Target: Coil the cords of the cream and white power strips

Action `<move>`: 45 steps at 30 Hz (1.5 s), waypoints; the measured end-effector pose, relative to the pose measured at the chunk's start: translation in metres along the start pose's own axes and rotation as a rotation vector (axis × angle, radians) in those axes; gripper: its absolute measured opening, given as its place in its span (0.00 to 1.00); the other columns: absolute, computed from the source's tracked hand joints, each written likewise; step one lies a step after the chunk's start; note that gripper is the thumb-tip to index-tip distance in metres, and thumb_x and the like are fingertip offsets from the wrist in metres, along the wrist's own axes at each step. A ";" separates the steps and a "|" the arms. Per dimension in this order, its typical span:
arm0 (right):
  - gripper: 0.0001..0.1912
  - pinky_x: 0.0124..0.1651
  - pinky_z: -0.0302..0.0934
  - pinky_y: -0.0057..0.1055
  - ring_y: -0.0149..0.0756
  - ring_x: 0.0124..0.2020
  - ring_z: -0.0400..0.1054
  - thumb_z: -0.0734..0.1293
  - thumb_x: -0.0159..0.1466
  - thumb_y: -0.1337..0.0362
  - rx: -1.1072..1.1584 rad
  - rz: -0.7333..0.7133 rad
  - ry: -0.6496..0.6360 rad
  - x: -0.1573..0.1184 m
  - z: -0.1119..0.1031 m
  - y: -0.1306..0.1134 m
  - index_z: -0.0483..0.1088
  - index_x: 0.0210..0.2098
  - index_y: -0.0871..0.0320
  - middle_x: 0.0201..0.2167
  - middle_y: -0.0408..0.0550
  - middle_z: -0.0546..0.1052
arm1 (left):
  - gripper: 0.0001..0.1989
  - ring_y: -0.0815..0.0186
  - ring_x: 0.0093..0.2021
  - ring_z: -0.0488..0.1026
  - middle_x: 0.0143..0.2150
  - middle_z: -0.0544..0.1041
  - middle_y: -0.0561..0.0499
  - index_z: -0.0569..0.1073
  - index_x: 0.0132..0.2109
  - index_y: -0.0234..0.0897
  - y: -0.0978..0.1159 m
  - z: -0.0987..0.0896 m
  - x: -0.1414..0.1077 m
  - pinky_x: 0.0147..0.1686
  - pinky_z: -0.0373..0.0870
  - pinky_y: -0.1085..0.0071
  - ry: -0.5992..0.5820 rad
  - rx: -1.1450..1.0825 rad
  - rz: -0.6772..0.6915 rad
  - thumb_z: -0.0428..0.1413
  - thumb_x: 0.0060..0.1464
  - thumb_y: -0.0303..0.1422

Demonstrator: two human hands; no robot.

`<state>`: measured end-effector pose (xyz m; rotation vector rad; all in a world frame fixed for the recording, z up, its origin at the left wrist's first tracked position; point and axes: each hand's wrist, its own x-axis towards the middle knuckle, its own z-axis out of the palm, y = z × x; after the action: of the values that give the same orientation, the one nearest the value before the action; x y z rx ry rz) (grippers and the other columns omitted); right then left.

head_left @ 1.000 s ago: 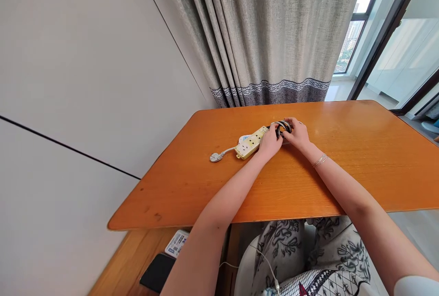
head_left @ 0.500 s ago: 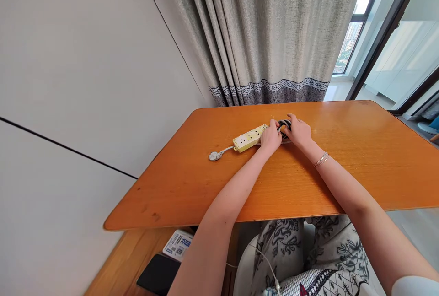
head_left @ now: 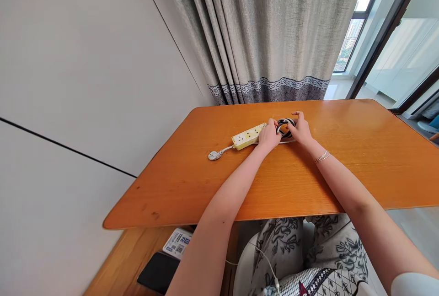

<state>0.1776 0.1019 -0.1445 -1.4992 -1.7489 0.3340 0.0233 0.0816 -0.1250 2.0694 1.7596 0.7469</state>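
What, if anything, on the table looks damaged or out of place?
Dark blemishes mark the orange tabletop towards its near left corner; they look odd because the surrounding finish is mostly even. Nothing looks spilled.

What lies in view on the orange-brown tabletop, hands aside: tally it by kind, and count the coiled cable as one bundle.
Power strip: 1
Plug: 1
Coiled cable bundle: 1
Total: 3

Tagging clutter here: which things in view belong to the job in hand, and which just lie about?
In use:
coiled black-and-grey cable, between the left hand and right hand
long cream-and-yellow plastic power strip, at the left hand
rounded white plug, left of the strip

Apparently lying about:
flat black rectangular object, lower left
white rectangular item with dark print, beside it
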 end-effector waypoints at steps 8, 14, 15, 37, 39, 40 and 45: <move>0.25 0.49 0.67 0.45 0.55 0.52 0.73 0.61 0.66 0.64 -0.183 -0.048 0.019 -0.001 0.000 0.000 0.61 0.61 0.60 0.49 0.60 0.80 | 0.18 0.51 0.46 0.78 0.46 0.80 0.41 0.65 0.49 0.40 -0.004 -0.002 -0.001 0.43 0.69 0.60 -0.002 0.039 0.035 0.58 0.52 0.23; 0.26 0.47 0.66 0.43 0.48 0.40 0.73 0.63 0.62 0.62 0.128 0.058 0.025 0.006 0.004 0.012 0.60 0.59 0.61 0.39 0.53 0.78 | 0.25 0.52 0.49 0.77 0.48 0.80 0.43 0.68 0.58 0.37 -0.003 -0.007 -0.004 0.47 0.71 0.60 -0.038 0.039 0.048 0.58 0.53 0.23; 0.27 0.46 0.66 0.42 0.46 0.37 0.72 0.64 0.60 0.62 0.225 0.104 0.015 0.009 0.003 0.014 0.59 0.58 0.60 0.35 0.49 0.77 | 0.26 0.51 0.50 0.77 0.48 0.80 0.42 0.69 0.59 0.36 -0.002 -0.008 -0.004 0.49 0.71 0.60 -0.046 0.050 0.059 0.59 0.53 0.23; 0.26 0.31 0.65 0.27 0.31 0.28 0.69 0.76 0.52 0.64 0.728 0.329 -0.209 0.017 -0.026 0.028 0.65 0.47 0.56 0.29 0.40 0.75 | 0.20 0.61 0.40 0.76 0.41 0.80 0.49 0.81 0.38 0.39 -0.024 -0.016 -0.012 0.46 0.74 0.63 -0.156 -0.091 0.332 0.51 0.45 0.15; 0.26 0.32 0.68 0.28 0.30 0.27 0.70 0.77 0.52 0.63 0.820 0.354 -0.190 0.017 -0.027 0.024 0.64 0.46 0.55 0.28 0.40 0.75 | 0.22 0.62 0.40 0.77 0.41 0.81 0.49 0.82 0.38 0.39 -0.029 -0.017 -0.011 0.47 0.74 0.63 -0.206 -0.182 0.421 0.50 0.44 0.15; 0.25 0.32 0.70 0.29 0.30 0.27 0.70 0.77 0.53 0.62 0.866 0.366 -0.180 0.018 -0.027 0.021 0.64 0.45 0.55 0.29 0.40 0.76 | 0.22 0.62 0.42 0.77 0.42 0.82 0.49 0.82 0.37 0.39 -0.031 -0.017 -0.010 0.49 0.74 0.62 -0.218 -0.224 0.448 0.49 0.45 0.15; 0.16 0.43 0.75 0.30 0.31 0.35 0.76 0.74 0.58 0.65 1.096 0.371 -0.145 0.020 -0.026 -0.004 0.65 0.42 0.53 0.36 0.45 0.80 | 0.12 0.65 0.40 0.79 0.40 0.81 0.49 0.77 0.37 0.37 -0.029 -0.005 -0.012 0.47 0.76 0.65 -0.136 -0.489 0.362 0.51 0.52 0.20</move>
<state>0.1932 0.1114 -0.1172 -0.9419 -1.0144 1.3565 -0.0044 0.0753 -0.1388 2.0434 1.0076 0.9907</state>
